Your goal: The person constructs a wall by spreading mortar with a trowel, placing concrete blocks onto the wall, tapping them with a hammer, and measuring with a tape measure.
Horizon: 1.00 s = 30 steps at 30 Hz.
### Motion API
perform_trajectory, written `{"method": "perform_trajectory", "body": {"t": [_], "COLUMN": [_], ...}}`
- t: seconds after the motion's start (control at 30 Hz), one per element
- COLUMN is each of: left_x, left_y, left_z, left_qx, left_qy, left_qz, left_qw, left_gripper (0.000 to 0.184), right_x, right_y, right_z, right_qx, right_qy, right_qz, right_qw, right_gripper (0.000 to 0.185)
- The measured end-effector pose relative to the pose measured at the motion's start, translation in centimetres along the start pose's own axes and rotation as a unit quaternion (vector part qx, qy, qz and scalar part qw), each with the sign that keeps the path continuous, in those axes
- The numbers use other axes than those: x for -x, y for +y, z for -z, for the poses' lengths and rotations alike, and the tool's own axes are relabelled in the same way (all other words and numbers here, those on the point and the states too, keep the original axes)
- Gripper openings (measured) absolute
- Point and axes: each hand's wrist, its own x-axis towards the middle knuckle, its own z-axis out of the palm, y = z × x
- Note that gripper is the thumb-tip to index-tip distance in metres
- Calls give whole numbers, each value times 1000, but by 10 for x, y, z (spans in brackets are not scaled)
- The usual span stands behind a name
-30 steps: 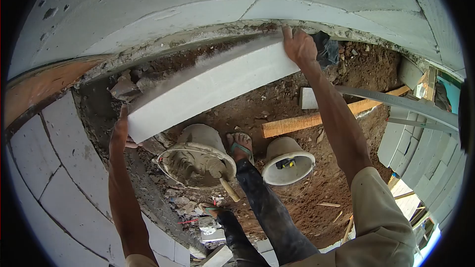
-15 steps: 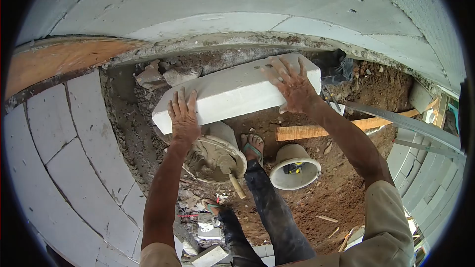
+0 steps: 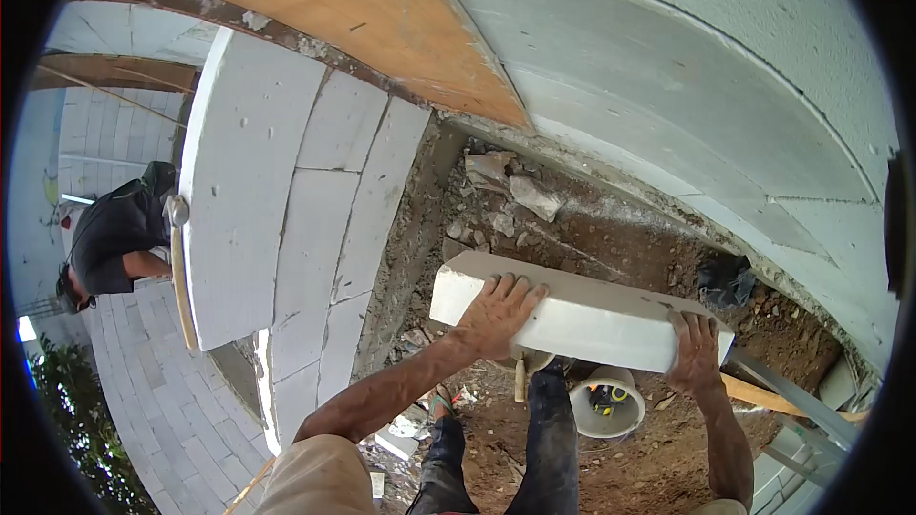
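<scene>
A long white block [image 3: 601, 329] is held level in front of my body, above the dirt. Near its left end my left hand [image 3: 499, 317] grips it, fingers over the top edge. My right hand [image 3: 695, 353] is closed round the right end, fingers on top. Below the block, a bucket [image 3: 609, 424] holds something black and yellow. The wooden handle [image 3: 520, 380] of a tool sticks out from another bucket, mostly hidden behind the block.
A block wall [image 3: 315, 191] stands at left, with a hammer [image 3: 179, 267] on its edge. Beyond it a person in dark clothes [image 3: 119, 234] bends over. Rubble [image 3: 510, 186], a black bag [image 3: 725, 281], a wooden board [image 3: 382, 14] and a metal bar [image 3: 797, 396] are around.
The view has swung left, bringing the hammer and the other person into sight. The block now tilts down to the right. My fingers, spread on it before, have closed over its edges.
</scene>
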Motion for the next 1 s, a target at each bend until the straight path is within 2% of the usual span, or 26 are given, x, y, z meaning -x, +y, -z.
{"method": "perform_trajectory", "body": {"t": [0.1, 0.23, 0.3, 0.33, 0.43, 0.47, 0.53, 0.57, 0.6, 0.63, 0.77, 0.83, 0.9, 0.97, 1.0], "left_x": [92, 215, 276, 307, 396, 425, 489, 525, 559, 595, 754, 829, 906, 966, 993], "left_y": [42, 85, 98, 104, 110, 110, 103, 99, 96, 92, 75, 67, 59, 55, 52], "left_z": [20, 27, 34, 36, 39, 33, 59, 68, 67, 78, 144, 164, 180, 189, 190], "left_qx": [47, 111, 162, 205, 220, 208, 212, 211, 207, 204, 175, 139, 67, 73, 63], "left_qy": [-4, -46, -19, -8, 18, 54, 91, 106, 164, 169, 229, 273, 331, 369, 345], "left_qz": [26, 80, 107, 118, 123, 126, 136, 142, 138, 150, 188, 224, 246, 299, 345], "left_qw": [999, 989, 981, 972, 968, 968, 963, 961, 955, 953, 939, 925, 909, 877, 870], "left_gripper": [105, 104, 101, 99, 93, 93, 95, 97, 100, 100, 102, 107, 97, 102, 109], "right_x": [54, 105, 121, 120, 124, 128, 117, 102, 95, 92, 92, 95, 91, 81, 75], "right_y": [-50, -112, -140, -162, -222, -243, -294, -377, -427, -477, -674, -753, -827, -900, -931], "right_z": [34, 66, 71, 81, 98, 107, 130, 182, 209, 228, 315, 340, 357, 362, 357], "right_qx": [9, -6, 12, 9, 42, 58, 157, 158, 185, 210, 253, 260, 270, 296, 303], "right_qy": [24, -88, -83, -122, -145, -151, -190, -257, -267, -276, -233, -144, -92, -62, -45], "right_qz": [48, 82, 144, 150, 207, 216, 250, 208, 203, 197, 223, 321, 388, 412, 430], "right_qw": [999, 993, 986, 981, 966, 963, 936, 931, 924, 917, 912, 899, 876, 859, 849], "right_gripper": [86, 97, 100, 98, 98, 98, 104, 109, 111, 114, 120, 116, 116, 120, 121]}}
